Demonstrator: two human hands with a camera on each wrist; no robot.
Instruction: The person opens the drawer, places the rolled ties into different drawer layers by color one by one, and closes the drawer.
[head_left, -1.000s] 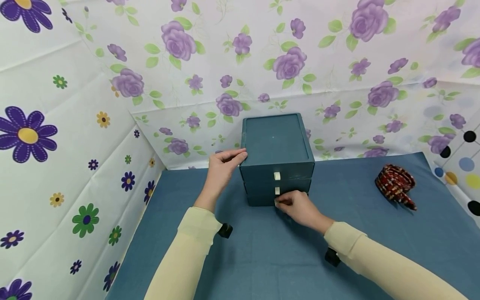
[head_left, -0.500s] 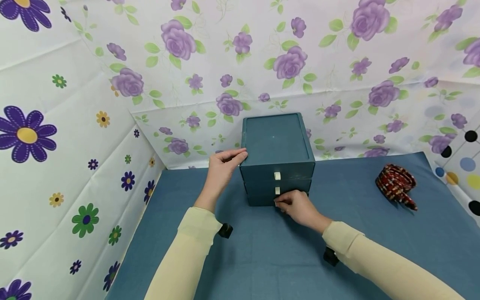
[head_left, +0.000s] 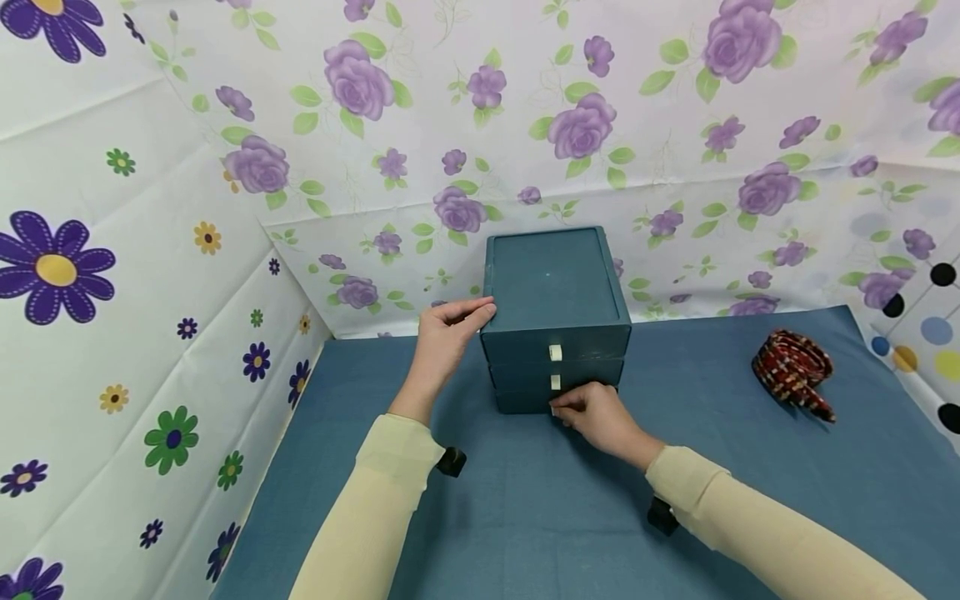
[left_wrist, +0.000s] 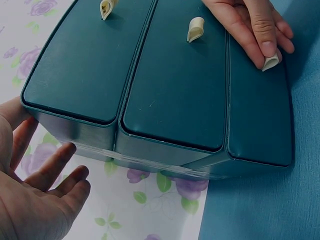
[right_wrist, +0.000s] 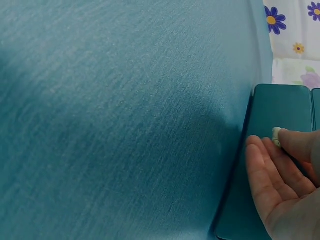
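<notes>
A dark teal cabinet [head_left: 558,279] with three stacked drawers stands against the flowered backdrop, each drawer front bearing a small cream loop pull. My left hand [head_left: 442,337] rests at the front left top corner of the cabinet, thumb and fingertips at its edge. In the left wrist view the other fingers of that hand are spread and hold nothing. With thumb and fingertips, my right hand [head_left: 600,417] pinches the loop pull [left_wrist: 270,62] of the bottom drawer [left_wrist: 257,110]. All the drawers sit closed. Clear tape [left_wrist: 150,159] runs along the cabinet's side.
A coiled red plaid fabric strip [head_left: 791,371] lies on the blue tablecloth [head_left: 510,525] at the right. Patterned sheets hang behind and on both sides, with purple roses at the back [head_left: 352,83] and daisies on the left [head_left: 56,271].
</notes>
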